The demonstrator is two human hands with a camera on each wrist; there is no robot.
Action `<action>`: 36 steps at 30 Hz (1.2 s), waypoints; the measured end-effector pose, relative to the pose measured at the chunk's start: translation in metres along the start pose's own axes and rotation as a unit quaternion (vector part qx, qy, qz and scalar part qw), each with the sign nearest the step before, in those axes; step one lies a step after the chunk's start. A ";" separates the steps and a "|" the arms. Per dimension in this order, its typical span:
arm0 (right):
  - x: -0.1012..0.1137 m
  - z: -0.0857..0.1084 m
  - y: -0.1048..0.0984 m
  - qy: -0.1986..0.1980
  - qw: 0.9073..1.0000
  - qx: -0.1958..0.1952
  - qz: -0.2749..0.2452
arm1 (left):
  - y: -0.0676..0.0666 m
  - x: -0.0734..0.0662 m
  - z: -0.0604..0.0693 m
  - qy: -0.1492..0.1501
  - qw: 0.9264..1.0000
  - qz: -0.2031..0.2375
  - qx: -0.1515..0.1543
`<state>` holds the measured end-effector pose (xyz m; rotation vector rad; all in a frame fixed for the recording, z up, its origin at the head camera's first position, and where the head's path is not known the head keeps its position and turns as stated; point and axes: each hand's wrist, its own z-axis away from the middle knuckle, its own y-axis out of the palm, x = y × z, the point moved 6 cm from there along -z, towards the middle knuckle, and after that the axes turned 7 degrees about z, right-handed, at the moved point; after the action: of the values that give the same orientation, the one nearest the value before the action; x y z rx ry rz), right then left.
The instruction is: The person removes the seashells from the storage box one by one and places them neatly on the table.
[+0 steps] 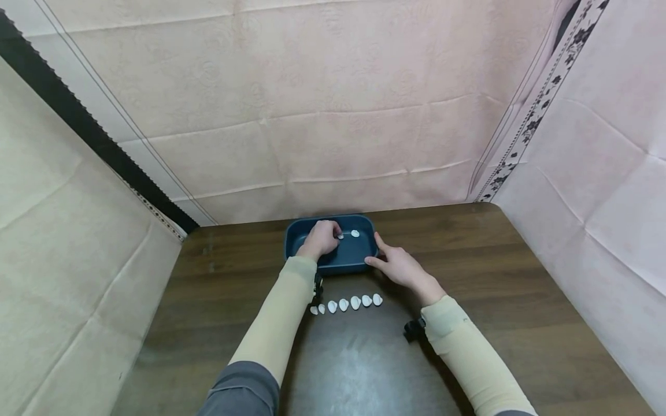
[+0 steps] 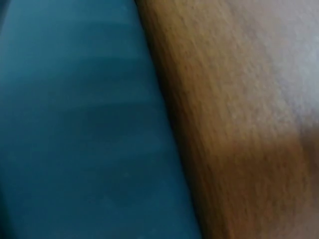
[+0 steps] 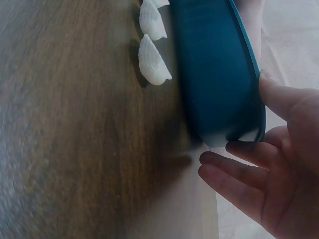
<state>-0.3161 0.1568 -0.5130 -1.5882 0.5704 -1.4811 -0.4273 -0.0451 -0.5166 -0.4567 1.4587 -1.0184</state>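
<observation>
A dark blue rectangular tray (image 1: 346, 269) stands near the far edge of the table. My left hand (image 1: 322, 238) reaches into it from the near side, fingers curled, and pinches a small white seashell (image 1: 340, 236) at the fingertips. Just right of that, another white seashell (image 1: 355, 233) lies on the tray floor. At the tray's right end, my right hand (image 1: 403, 266) grips the rim. The right wrist view shows the thumb (image 3: 279, 94) against the rim and the fingers by the end wall. Only the tray's outer wall (image 2: 89, 124) and wood fill the left wrist view.
On the brown wooden table (image 1: 442, 231), several white ribbed seashells (image 1: 355, 302) form a row on the near side of the tray. Pale cloth (image 1: 312, 115) hangs behind the table and along both sides.
</observation>
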 end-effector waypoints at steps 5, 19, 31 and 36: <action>-0.002 0.000 0.000 0.000 1.000 0.000 0.003 | 0.001 0.000 -0.002 -0.008 1.000 -0.005 -0.003; 0.001 0.002 -0.001 0.003 1.000 0.001 -0.003 | 0.006 -0.003 -0.008 -0.010 0.999 -0.031 -0.007; 0.000 0.001 0.001 0.003 1.000 0.007 -0.006 | 0.000 -0.010 0.005 0.029 0.999 -0.014 0.001; -0.002 0.001 0.001 0.006 1.000 0.005 -0.003 | -0.013 -0.014 0.014 0.055 0.998 0.034 -0.010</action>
<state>-0.3155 0.1583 -0.5144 -1.5751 0.5653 -1.4964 -0.4150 -0.0453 -0.4958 -0.3673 1.5741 -0.9871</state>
